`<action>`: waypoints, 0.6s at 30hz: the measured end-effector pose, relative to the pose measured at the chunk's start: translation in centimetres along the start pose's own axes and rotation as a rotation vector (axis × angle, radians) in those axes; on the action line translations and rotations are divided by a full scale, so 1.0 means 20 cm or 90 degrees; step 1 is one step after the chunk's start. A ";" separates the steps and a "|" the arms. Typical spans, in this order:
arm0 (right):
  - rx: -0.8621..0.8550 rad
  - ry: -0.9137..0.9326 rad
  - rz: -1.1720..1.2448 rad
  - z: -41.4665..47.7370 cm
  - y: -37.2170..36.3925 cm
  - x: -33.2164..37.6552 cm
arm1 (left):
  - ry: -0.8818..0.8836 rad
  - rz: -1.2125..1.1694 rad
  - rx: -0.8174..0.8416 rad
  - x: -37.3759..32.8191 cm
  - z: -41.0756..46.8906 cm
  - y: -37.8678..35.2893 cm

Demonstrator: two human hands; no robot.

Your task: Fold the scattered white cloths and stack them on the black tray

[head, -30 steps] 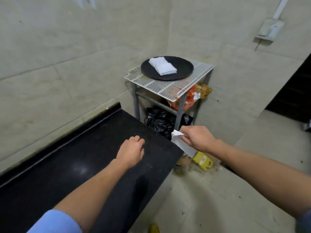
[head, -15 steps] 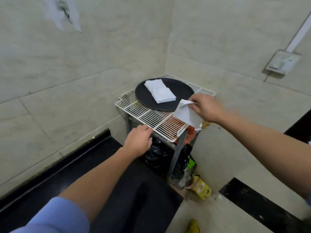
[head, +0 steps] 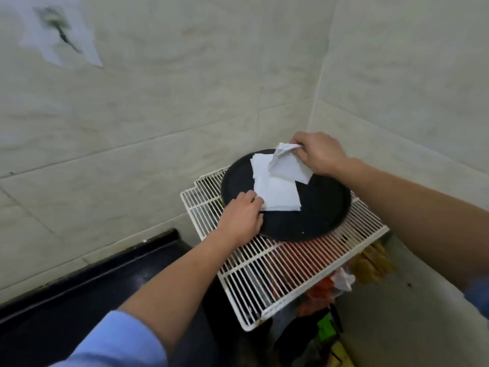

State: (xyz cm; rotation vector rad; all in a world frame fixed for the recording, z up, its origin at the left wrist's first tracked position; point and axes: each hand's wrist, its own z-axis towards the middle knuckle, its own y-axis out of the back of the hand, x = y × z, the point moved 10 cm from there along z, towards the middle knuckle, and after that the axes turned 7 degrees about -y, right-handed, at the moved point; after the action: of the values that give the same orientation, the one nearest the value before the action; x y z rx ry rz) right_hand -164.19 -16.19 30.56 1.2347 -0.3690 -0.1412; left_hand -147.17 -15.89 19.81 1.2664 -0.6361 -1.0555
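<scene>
A round black tray (head: 322, 207) lies on a white wire rack (head: 277, 266) in the room's corner. A stack of folded white cloths (head: 277, 194) sits on the tray's left half. My right hand (head: 321, 153) pinches a folded white cloth (head: 287, 165) by its top edge and holds it over the back of the stack. My left hand (head: 242, 219) rests over the tray's near-left rim, and its fingertips touch the stack's lower left corner.
A black counter (head: 66, 308) runs along the tiled wall at lower left. Under the rack sit bags and packets (head: 325, 295) in orange, black and green. Tiled walls close in behind and to the right of the rack.
My right hand carried the cloth from the rack's front edge to above the stack on the tray. My left hand moved from the rack's front edge to the stack's corner. The camera came closer.
</scene>
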 end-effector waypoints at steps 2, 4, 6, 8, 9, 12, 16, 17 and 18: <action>0.029 0.037 0.015 0.10 -0.06 -0.01 | 0.022 0.007 0.026 -0.01 0.11 -0.04; 0.053 0.065 0.028 0.19 -0.11 -0.01 | 0.040 0.021 0.052 -0.01 0.19 -0.07; 0.080 0.086 0.032 0.27 -0.16 0.00 | 0.053 0.035 0.069 0.01 0.26 -0.08; 0.122 0.103 0.043 0.34 -0.23 0.01 | 0.063 0.048 0.085 0.03 0.31 -0.10; 0.149 0.110 0.053 0.37 -0.28 0.01 | 0.068 0.052 0.093 0.05 0.33 -0.11; 0.233 0.139 0.067 0.46 -0.39 0.05 | 0.085 0.059 0.102 0.09 0.35 -0.14; 0.304 0.172 0.098 0.58 -0.51 0.09 | 0.099 0.056 0.072 0.15 0.35 -0.15; 0.314 0.174 0.105 0.61 -0.54 0.08 | 0.099 0.056 0.063 0.16 0.35 -0.15; 0.319 0.173 0.111 0.64 -0.56 0.08 | 0.100 0.057 0.052 0.18 0.36 -0.14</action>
State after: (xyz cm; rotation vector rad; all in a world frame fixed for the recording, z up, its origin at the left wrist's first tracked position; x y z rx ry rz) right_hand -166.14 -31.73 23.85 1.6824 -0.2809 0.2840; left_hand -152.67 -22.11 18.18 1.3646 -0.6160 -0.8544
